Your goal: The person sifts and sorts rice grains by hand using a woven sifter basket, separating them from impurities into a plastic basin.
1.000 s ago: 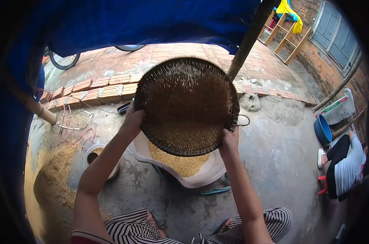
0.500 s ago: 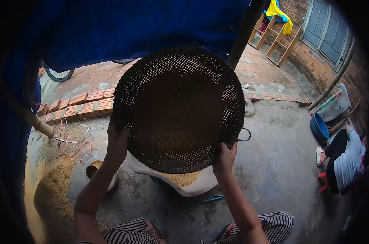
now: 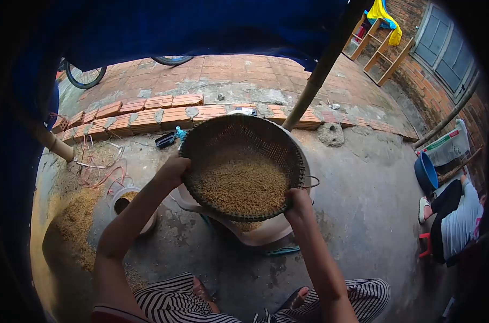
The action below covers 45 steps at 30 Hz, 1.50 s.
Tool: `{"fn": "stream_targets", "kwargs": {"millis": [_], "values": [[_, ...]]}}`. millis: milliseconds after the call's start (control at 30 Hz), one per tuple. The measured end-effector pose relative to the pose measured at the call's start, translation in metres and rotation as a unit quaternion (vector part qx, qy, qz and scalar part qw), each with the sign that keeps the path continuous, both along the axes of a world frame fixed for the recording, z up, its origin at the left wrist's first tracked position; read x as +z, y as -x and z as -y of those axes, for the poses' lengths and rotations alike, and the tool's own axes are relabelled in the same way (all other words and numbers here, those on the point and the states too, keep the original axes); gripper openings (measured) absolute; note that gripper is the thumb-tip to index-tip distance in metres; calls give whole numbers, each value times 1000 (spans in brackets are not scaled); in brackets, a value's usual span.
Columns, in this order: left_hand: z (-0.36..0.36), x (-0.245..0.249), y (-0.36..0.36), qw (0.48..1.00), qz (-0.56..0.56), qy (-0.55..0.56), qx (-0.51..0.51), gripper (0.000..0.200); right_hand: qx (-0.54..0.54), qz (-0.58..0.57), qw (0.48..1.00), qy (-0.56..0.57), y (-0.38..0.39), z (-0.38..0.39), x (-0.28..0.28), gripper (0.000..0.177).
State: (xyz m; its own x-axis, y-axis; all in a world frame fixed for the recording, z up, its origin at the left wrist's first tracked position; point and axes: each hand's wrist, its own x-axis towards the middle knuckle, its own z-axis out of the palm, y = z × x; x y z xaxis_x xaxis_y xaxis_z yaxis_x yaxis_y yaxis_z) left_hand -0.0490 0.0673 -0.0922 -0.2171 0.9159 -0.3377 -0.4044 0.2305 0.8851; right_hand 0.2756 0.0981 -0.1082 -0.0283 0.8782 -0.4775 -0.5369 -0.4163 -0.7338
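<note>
A round woven sieve basket hangs in the air in front of me, tilted a little toward me. Unhusked grain covers its lower and middle part. My left hand is closed around the left rim, and my right hand grips the lower right rim, just below a wire loop. Beneath the sieve stands a wide pale tub, mostly hidden by it, with some grain showing inside.
At the left are a pale bucket and grain spilled on the floor. A brick ledge runs behind. A bamboo pole leans at the back. At the right, a person sits by a blue basin.
The sieve has come down and tipped flatter, so its inside and the grain now show. The grain is spread wider across it. Both hands keep their hold on the rim.
</note>
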Motion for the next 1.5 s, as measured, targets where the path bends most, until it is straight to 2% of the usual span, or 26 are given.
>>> {"fn": "stream_targets", "kwargs": {"millis": [67,100,167,267,333,400,467,533,567,667,733,800,833,900,1000,1033,1100,1133,1200,1233,1300,1333,1400,1433,1467,1500], "values": [[19,48,-22,988,-35,-147,30,47,-33,34,998,-52,11,12,42,51],[23,60,-27,987,-35,-152,27,47,-66,68,989,-114,12,9,44,48],[27,75,-30,933,-169,-296,113,55,-98,35,979,-177,21,9,60,46],[25,88,-27,896,-225,-370,103,56,-127,-7,960,-248,28,5,64,42],[10,69,-15,926,-214,-306,64,55,-87,47,968,-229,22,-7,44,48],[-9,32,-18,978,-26,-198,67,45,-54,56,981,-177,14,-11,29,50],[-7,4,-15,998,-42,-26,27,44,-21,62,989,-131,4,-19,4,51],[0,-18,-10,999,-50,20,5,43,37,-63,996,44,-8,-19,-27,48],[0,-25,-6,996,-61,62,-23,43,36,-64,996,45,-9,-18,-35,48],[5,4,-5,1000,-13,-2,-15,44,0,-39,998,57,2,-3,-18,46],[11,30,-11,998,-38,-47,-12,52,-5,80,997,3,9,6,29,57],[25,67,-28,961,-168,-200,84,56,-35,54,997,-40,16,10,54,53],[29,77,-29,960,-169,-205,86,56,-67,34,988,-132,19,8,57,52],[34,89,-30,919,-215,-314,103,62,-129,-23,953,-273,28,5,62,49],[14,88,-24,935,-179,-294,86,59,-105,3,953,-286,27,-13,40,49],[-2,71,-12,958,-157,-230,60,55,-100,3,954,-283,25,-16,36,49],[-21,33,-7,985,-57,-155,50,51,-31,91,989,-116,17,-24,29,47],[-21,19,-5,994,-27,-95,42,49,-29,93,989,-114,8,-28,13,47],[-18,-14,8,999,-24,-33,5,47,41,-68,992,94,-7,-35,-23,41],[-14,-16,9,999,-22,25,-34,46,41,-68,992,93,0,-26,-7,41],[-5,-1,8,999,-36,23,-28,44,41,-27,978,204,9,-7,24,41],[3,15,4,998,-51,21,-21,43,36,-28,978,203,5,-10,18,41],[20,45,-11,996,-68,-46,-24,48,44,32,998,18,1,-22,5,46],[28,62,-24,982,-116,-143,50,46,13,57,997,-45,12,-2,56,45],[31,76,-33,950,-161,-239,124,44,8,53,997,-54,11,1,72,45],[34,86,-36,947,-163,-248,122,44,-21,61,989,-132,11,2,84,43]]}}
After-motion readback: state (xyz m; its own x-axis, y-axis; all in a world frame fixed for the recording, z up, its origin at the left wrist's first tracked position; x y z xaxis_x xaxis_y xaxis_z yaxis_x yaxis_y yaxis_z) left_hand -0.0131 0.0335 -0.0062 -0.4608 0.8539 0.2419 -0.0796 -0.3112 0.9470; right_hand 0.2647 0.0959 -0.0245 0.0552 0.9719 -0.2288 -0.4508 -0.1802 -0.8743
